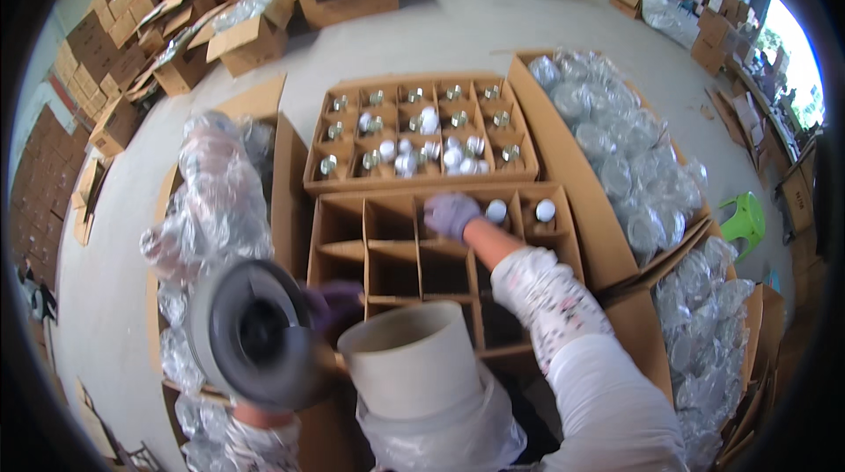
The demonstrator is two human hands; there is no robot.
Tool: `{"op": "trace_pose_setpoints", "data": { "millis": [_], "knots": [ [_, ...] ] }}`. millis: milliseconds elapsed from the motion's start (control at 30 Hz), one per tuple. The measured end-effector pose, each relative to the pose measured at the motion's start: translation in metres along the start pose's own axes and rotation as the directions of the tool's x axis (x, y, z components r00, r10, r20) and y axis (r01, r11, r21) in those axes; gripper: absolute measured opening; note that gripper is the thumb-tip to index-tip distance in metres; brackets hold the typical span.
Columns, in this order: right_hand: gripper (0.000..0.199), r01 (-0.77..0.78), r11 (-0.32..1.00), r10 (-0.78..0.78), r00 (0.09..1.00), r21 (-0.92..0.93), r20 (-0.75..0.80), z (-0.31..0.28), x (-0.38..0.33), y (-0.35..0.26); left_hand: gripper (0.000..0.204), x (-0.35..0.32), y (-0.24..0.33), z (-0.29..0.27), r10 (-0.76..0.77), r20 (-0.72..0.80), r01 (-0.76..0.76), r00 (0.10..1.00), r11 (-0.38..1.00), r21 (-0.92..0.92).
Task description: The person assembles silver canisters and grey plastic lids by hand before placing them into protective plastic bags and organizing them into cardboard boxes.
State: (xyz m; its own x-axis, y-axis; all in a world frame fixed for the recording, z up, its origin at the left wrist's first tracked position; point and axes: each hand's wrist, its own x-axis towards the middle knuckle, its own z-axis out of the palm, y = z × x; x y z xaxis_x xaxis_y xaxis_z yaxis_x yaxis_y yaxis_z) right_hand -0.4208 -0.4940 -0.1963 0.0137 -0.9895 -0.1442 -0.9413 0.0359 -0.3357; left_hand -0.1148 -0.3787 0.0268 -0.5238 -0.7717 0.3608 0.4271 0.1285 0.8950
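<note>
My right hand, in a purple glove, reaches into a back-row compartment of the near divided cardboard box. Its fingers curl down, and whatever they grip is hidden. Just right of it, two white-capped containers stand in their compartments. My left hand, also gloved in purple, is at that box's left side, blurred and partly covered. In front of it, over my left forearm, is a round grey object with a dark hub, its kind unclear. A wide pale tube, wrapped below in clear plastic, stands nearest me.
Beyond lies a second divided box with several clear glass jars and loose white caps. Cartons of plastic-wrapped clear containers flank it on the right; bagged items fill one on the left. A green stool stands far right.
</note>
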Motion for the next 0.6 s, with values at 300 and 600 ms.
{"op": "trace_pose_setpoints", "data": {
  "millis": [300, 600],
  "knots": [
    [0.052, -0.022, 0.987, 0.054, 0.977, -0.159, 0.205, 0.0, 0.004, -0.021, 0.035, -0.028, -0.033, 0.008, -0.134, -0.103, 0.098, 0.986, 0.95, -0.295],
    [0.066, 0.335, 0.928, -0.371, 0.796, -0.161, -0.478, -0.226, -0.161, -0.128, 0.046, -0.02, -0.124, -0.048, -0.01, 0.138, 0.11, 0.99, 0.663, -0.74]
  ]
}}
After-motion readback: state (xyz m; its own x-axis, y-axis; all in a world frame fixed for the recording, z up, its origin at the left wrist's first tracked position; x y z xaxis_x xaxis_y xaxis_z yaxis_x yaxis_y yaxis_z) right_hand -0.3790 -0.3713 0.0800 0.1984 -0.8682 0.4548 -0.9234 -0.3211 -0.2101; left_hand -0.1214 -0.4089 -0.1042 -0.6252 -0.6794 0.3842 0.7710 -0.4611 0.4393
